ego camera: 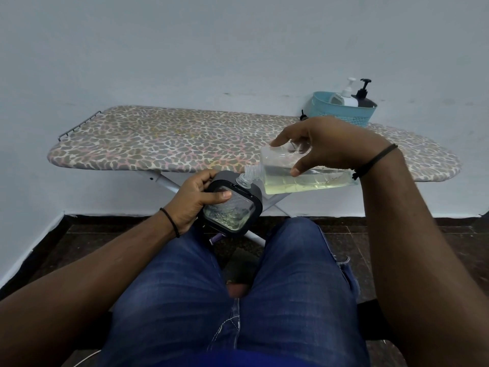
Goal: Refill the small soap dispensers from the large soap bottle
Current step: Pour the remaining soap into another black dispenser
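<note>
- The right hand (322,144) grasps the large soap bottle (299,170), tipped on its side, neck touching the top of the small dispenser (230,205) at 8 o'clock
- The left hand (195,200) grips that dispenser above the lap
- Behind stands a leopard-print ironing board (164,139); at 2 o'clock a blue basket (341,112) holds pump bottles, against a pale wall
- No readable writing

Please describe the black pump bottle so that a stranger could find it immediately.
Look at the far right end of the leopard-print ironing board, where a turquoise basket stands against the wall. Two pump bottles stand inside; the black pump bottle is the right one, dark with a black pump, beside the white pump bottle.
</note>
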